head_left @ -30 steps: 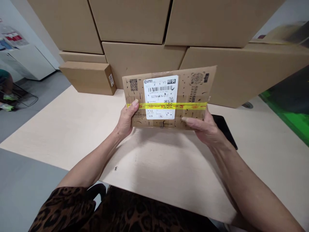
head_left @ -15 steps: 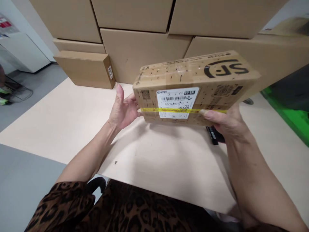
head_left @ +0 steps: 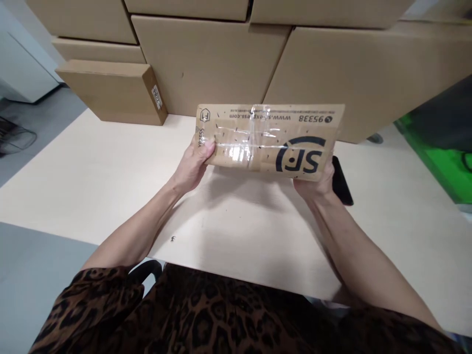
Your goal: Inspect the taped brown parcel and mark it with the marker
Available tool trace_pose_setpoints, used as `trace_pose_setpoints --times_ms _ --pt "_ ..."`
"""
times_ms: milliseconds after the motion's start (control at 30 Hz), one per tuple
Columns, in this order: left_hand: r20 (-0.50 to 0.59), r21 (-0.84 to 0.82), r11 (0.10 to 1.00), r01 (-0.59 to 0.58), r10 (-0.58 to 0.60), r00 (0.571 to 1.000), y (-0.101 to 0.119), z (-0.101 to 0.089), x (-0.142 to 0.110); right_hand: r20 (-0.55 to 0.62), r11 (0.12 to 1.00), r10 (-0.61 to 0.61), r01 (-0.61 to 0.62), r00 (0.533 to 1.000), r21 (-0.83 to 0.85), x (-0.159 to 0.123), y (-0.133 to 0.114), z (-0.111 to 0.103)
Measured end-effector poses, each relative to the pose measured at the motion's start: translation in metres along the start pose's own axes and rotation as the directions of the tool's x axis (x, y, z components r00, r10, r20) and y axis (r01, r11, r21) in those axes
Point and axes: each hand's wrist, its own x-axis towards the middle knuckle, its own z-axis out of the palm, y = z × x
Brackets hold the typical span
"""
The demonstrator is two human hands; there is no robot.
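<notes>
A brown cardboard box (head_left: 250,140) printed with a black SF logo is held up over the pale table. Clear tape shines across its taped face, which is turned toward me with the print upside down. My left hand (head_left: 193,162) grips its left end, the thumb lying on the printed face. At the lower right corner my right hand (head_left: 317,182) holds the box from beneath and behind; most of its fingers are hidden. The side with the white label is out of sight.
Large cardboard boxes (head_left: 210,64) are stacked along the back of the table (head_left: 236,236). A smaller closed carton (head_left: 110,93) stands at the back left. Beside my right wrist lies a flat black object (head_left: 341,182), perhaps a phone. Something green (head_left: 431,157) is at the far right.
The box has been tipped so its logo face is toward me and its label is hidden. My left hand has closed on the left end; my right hand has shifted left and under.
</notes>
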Motion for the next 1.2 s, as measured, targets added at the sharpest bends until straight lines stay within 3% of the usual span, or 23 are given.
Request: trace_pose_setpoints --times_ms 67,133,267,433,633,833,1200 --pt "0.046 0.032 0.999 -0.043 0.042 0.998 -0.009 0.000 -0.001 -0.104 0.996 0.030 -0.021 0.994 0.086 0.001 -0.002 0.001" --pt "0.093 0.075 0.995 -0.073 0.065 0.994 -0.017 -0.002 -0.001 -0.124 0.990 0.068 -0.052 0.990 0.132 0.005 -0.008 0.000" --pt "0.142 0.179 0.973 -0.144 0.120 0.983 -0.022 -0.009 -0.001 -0.003 0.975 0.168 -0.166 0.986 0.146 0.016 -0.019 -0.005" --pt "0.060 0.208 0.969 -0.132 0.122 0.991 -0.006 -0.008 0.001 0.107 0.965 0.258 -0.261 0.960 0.010 0.027 -0.012 -0.019" --pt "-0.037 0.051 0.999 -0.017 0.018 0.999 0.001 -0.004 0.005 0.142 0.990 0.107 -0.092 0.984 -0.109 0.020 -0.006 -0.016" --pt "0.022 -0.019 0.979 0.203 -0.202 0.979 -0.006 -0.006 0.003 0.220 0.976 0.005 0.043 0.975 -0.212 0.005 -0.015 -0.009" --pt "-0.050 0.175 0.982 -0.067 0.077 0.996 -0.012 -0.002 -0.001 0.118 0.980 -0.097 0.116 0.988 -0.163 0.018 0.008 -0.009"
